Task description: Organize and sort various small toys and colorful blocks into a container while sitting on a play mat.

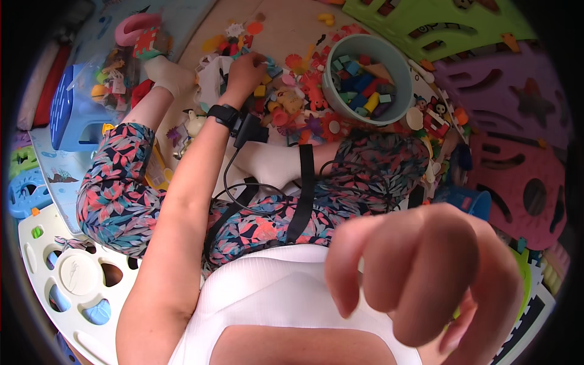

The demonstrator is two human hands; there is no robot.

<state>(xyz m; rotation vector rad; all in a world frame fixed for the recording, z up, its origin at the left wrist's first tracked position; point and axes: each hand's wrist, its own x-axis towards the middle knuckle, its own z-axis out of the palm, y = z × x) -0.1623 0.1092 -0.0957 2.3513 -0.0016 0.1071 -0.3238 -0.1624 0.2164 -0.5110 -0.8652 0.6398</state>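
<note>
My left hand (246, 73) reaches over a pile of small mixed toys (289, 98) on the floor between my legs. Its fingers point down into the toys, and whether they grip anything is hidden. Beside it lie a crumpled white bag or cloth (213, 80) and a yellow block (260, 91). A black watch-like band (222, 113) is on that wrist. My right hand (419, 269) is raised close to the camera, large and blurred, with its fingers curled down. What its palm holds, if anything, cannot be made out.
A pale green tub (328, 86) of coloured blocks (362, 84) stands right of the pile. Plastic playpen panels (497, 86) border the right side. At left are a blue stool (84, 114) and a clear bag of toys (109, 84). A black cable (228, 171) loops across my lap.
</note>
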